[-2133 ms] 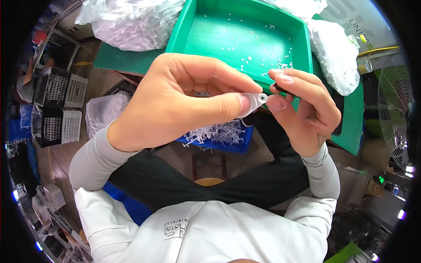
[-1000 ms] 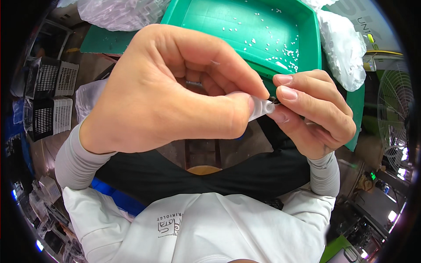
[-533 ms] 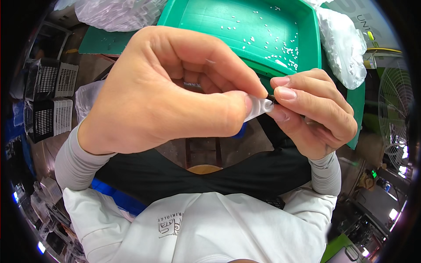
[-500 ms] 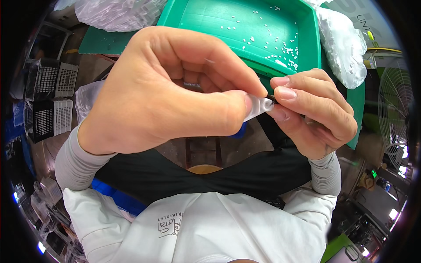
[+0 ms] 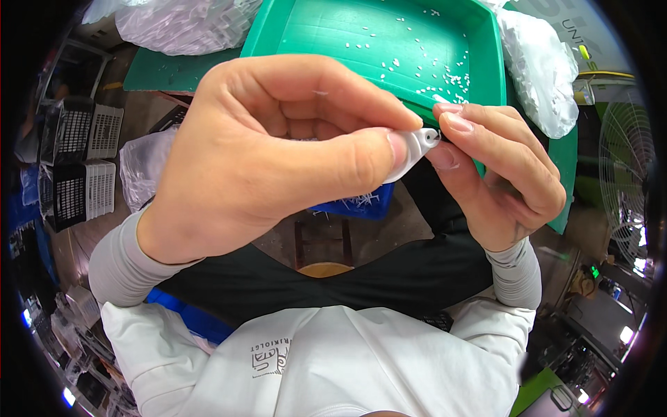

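My left hand (image 5: 257, 167) pinches a small white plastic part (image 5: 411, 154) between thumb and forefinger. The part tapers to a rounded tip with a tiny hole, and that tip points toward my right hand (image 5: 511, 160). The right thumb and forefinger close in around the tip, the other fingers curled behind. Something dark and thin shows at the tip beside the right fingertips, too small to make out. Much of the white part is covered by my left thumb.
Beyond my hands lies a green tray (image 5: 306, 31) with many small white pieces (image 5: 455, 80). Plastic bags (image 5: 538, 76) flank it. Below my hands sits a blue bin (image 5: 379, 206) holding thin white pieces. Crates (image 5: 101, 187) stand at left, a fan guard (image 5: 622, 174) at right.
The white part has tilted upward and its tip has risen slightly. My left hand has shifted a little. The dark piece at the tip shows less, and the blue bin shows more.
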{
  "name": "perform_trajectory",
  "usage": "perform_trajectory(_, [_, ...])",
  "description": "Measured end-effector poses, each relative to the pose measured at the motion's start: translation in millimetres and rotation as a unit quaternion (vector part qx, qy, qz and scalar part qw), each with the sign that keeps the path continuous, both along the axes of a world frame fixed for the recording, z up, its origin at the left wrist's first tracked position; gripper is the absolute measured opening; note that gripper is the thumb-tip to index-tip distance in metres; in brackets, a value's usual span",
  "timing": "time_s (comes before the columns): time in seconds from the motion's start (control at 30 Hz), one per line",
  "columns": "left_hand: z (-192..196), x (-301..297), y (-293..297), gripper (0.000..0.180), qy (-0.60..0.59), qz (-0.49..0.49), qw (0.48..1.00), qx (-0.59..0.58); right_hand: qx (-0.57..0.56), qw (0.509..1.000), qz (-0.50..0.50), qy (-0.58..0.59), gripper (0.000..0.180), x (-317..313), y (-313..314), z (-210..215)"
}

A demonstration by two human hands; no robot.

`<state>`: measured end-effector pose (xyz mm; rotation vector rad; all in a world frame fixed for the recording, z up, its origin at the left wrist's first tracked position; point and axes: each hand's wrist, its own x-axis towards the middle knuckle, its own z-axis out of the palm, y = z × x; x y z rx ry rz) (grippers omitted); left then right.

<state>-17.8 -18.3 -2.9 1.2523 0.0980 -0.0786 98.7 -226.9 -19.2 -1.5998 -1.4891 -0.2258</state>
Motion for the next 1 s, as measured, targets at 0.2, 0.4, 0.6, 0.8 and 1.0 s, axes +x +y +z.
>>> perform_trajectory(0.2, [-1, -1, -6, 0.022, 0.011, 0.019, 1.000, -0.015, 0.002, 0.999, -0.032, 0.016, 0.031, -5, 0, -2])
perform_trajectory(0.4, [3, -1, -11, 0.024, 0.025, 0.039, 0.999, -0.013, 0.008, 0.999, -0.043, 0.008, 0.031, -6, 1, -2])
perform_trajectory(0.6, [-6, -3, -14, 0.018, -0.033, 0.048, 0.998, -0.029, 0.012, 0.998, -0.060, -0.009, 0.031, -7, 2, -3])
perform_trajectory(0.8, [-11, -3, -14, 0.015, -0.036, 0.041, 0.998, -0.027, 0.010, 0.998, -0.062, -0.001, 0.030, -8, 2, -4])
perform_trajectory(1.0, [-9, 2, -11, 0.017, -0.043, 0.045, 0.998, 0.005, 0.020, 0.993, -0.060, 0.097, 0.029, -9, 5, -9])
